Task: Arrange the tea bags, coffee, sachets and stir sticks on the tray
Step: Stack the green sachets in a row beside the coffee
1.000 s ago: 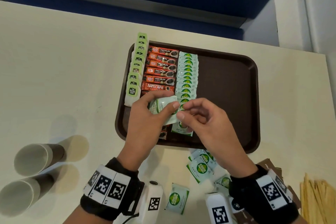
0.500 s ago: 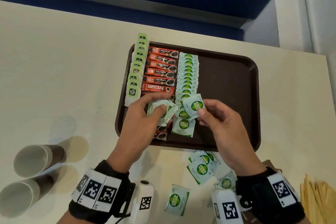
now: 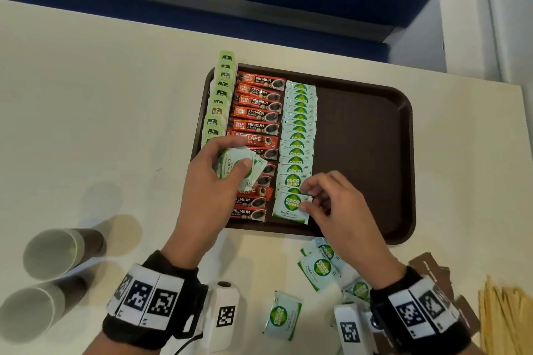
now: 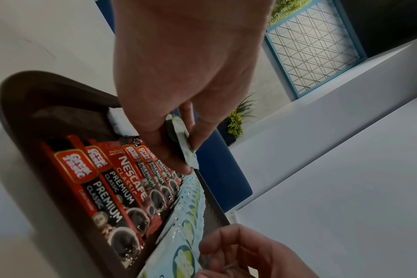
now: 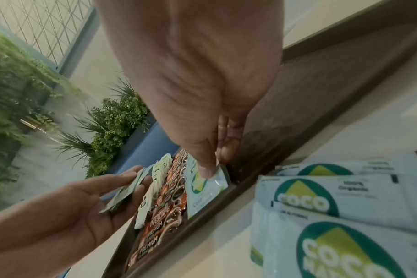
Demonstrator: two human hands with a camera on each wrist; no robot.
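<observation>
Brown plastic tray, rectangular with rounded corners and a raised rim, sits on a smooth cream table. Three columns fill its left part. Leftmost: pale green paper tea bags, overlapped like shingles against the left rim. Middle: glossy red and black coffee sticks, long and narrow, laid crosswise one below another. Third: flat square sugar sachets, pale blue-white with a round green logo, overlapped in a neat row that runs to the near rim.

The left hand hovers over the near end of the coffee column, fingers and thumb curled round a small fanned stack of sachets; the left wrist view shows their thin edges pinched between the thumb and fingers.

The right hand is low at the near end of the sachet row. Its thumb and fingertips pinch the right edge of the nearest sachet, which lies flat on the tray floor, just inside the near rim.

On the table near the tray: a loose pile of the same sachets, one lone sachet, a bundle of thin wooden stir sticks at far right, some dark brown packets and two paper cups lying on their sides at left.
</observation>
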